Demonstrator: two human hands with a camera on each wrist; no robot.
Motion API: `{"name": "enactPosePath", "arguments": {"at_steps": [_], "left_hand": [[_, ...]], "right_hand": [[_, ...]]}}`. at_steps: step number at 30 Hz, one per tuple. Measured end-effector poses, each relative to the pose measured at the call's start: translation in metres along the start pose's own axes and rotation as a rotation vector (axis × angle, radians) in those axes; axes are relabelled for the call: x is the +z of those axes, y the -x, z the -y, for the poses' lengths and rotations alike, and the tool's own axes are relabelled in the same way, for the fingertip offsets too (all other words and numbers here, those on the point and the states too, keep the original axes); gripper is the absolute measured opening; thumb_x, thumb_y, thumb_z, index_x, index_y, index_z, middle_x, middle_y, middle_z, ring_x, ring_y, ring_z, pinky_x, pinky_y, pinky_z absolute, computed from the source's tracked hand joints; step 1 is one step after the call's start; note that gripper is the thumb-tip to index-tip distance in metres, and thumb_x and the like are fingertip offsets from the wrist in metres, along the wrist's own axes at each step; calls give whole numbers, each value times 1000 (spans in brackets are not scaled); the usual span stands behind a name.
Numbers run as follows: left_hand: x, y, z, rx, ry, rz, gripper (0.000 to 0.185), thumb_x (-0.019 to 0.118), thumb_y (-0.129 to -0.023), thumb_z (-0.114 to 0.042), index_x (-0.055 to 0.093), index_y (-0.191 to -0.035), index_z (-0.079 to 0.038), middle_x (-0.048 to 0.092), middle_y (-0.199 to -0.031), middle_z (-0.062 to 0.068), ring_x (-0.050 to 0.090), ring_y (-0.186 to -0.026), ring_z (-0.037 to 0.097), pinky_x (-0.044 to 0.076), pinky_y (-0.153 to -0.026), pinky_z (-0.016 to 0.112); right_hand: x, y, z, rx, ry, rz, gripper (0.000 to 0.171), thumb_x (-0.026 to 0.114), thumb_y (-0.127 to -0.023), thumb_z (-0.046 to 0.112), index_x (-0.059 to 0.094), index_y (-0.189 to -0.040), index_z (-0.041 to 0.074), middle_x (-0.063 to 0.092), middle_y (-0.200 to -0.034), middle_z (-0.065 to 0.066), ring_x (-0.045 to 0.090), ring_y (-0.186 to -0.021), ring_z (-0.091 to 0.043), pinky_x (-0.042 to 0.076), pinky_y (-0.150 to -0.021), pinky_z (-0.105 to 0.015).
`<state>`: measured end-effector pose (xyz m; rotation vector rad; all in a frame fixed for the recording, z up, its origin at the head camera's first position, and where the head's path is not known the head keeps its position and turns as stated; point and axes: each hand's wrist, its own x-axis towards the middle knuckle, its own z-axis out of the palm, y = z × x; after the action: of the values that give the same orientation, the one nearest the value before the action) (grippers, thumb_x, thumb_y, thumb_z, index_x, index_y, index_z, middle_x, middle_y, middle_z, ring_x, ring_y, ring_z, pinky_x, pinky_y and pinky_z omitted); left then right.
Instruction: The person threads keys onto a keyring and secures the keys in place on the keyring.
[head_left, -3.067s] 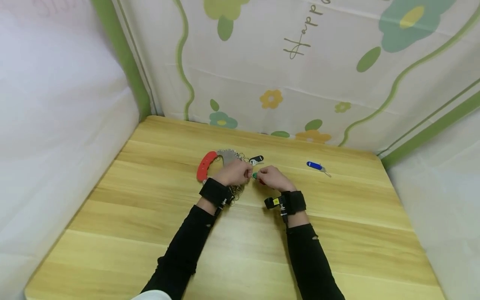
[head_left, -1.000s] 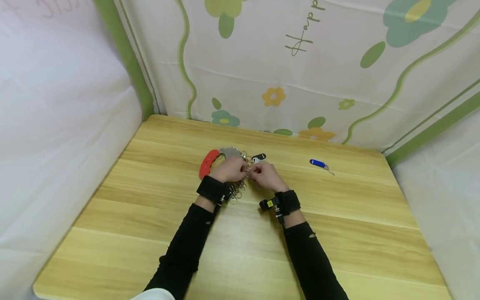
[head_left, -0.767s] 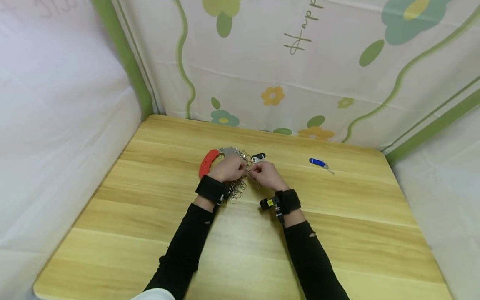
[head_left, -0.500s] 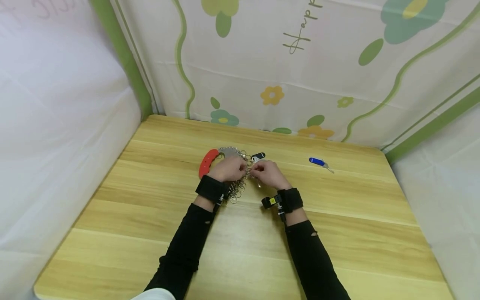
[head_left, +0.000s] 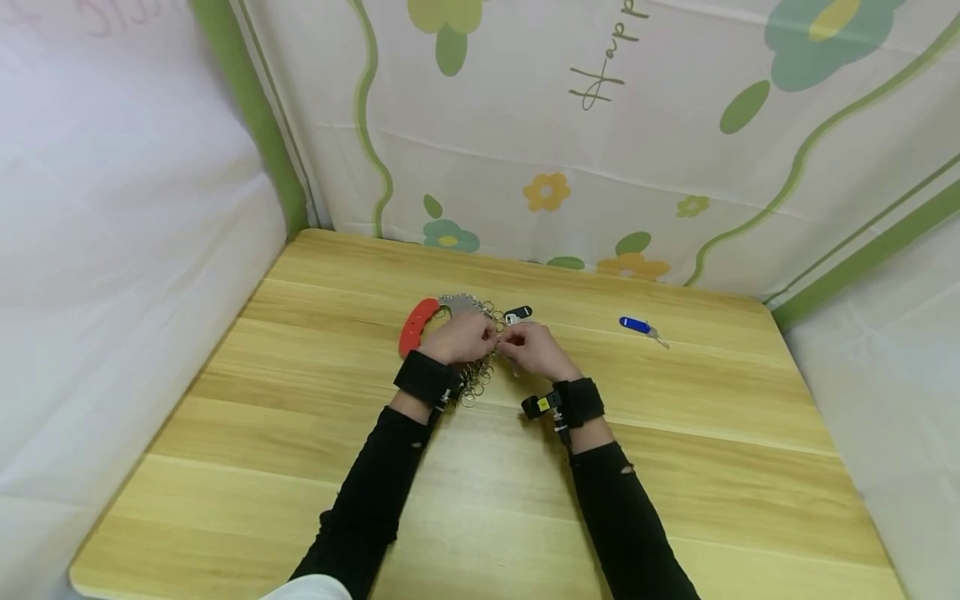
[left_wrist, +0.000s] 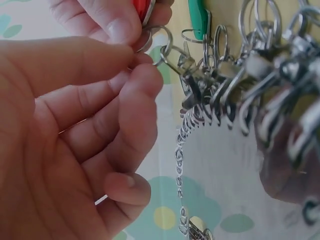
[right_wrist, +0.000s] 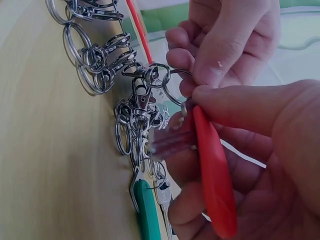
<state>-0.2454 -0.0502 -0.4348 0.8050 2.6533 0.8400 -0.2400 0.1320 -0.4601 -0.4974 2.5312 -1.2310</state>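
**Working the red-tagged key at the split ring**

Over the middle of the worktop [head_left: 675, 467], the left hand [head_left: 461, 337] pinches a small split ring [right_wrist: 159, 75] on the key organiser's cluster of clasps [right_wrist: 135, 117]. The right hand [head_left: 532, 348] has its grip pinching the red-tagged key [right_wrist: 212, 180] at that ring. Best hold the ring steady, keep the key's loop aligned with the ring's gap, and turn slowly so neighbouring rings don't snag.

A red key tag [right_wrist: 214, 185] sits pinched in the fingers [right_wrist: 235, 107], silver rings [right_wrist: 95, 60] and a green tag [right_wrist: 147, 212] just beside them, a blue tag [head_left: 633, 325] well apart on the pale wood-grain tabletop [head_left: 480, 500].
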Motion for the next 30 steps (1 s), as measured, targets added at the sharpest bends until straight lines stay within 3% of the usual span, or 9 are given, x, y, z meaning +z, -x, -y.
{"name": "enactPosePath", "arguments": {"at_steps": [9,19,26,30], "left_hand": [[-1,0,3,13,49,21,28,53,-92,-5,50,-65,-11,39,-58,-1,38,-50,13,33,-54,24],[-1,0,4,15,98,59,35,47,-97,-12,49,-62,-11,37,-54,-2,36,-44,12,33,-50,24],[-1,1,6,4,103,127,35,46,-98,-14,47,-63,-12,38,-55,-2,37,-45,12,34,-50,24],[1,0,8,7,93,133,34,46,-99,-16,48,-65,-12,38,-56,-2,37,-45,12,35,-51,24]], "right_hand": [[0,-1,-3,-9,-63,22,9,62,-93,14,68,-91,9,64,-81,-10,57,-55,-20,46,-51,-31],[-1,-1,-3,-81,-6,2,7,63,-92,13,69,-90,12,64,-85,-4,57,-65,-17,47,-58,-30],[-3,-1,-5,-138,-39,50,5,65,-90,10,69,-91,8,66,-87,-7,60,-66,-20,49,-60,-32],[-2,-2,-7,-174,-22,50,6,65,-90,11,70,-92,8,66,-90,-4,61,-73,-20,49,-64,-31]]}}
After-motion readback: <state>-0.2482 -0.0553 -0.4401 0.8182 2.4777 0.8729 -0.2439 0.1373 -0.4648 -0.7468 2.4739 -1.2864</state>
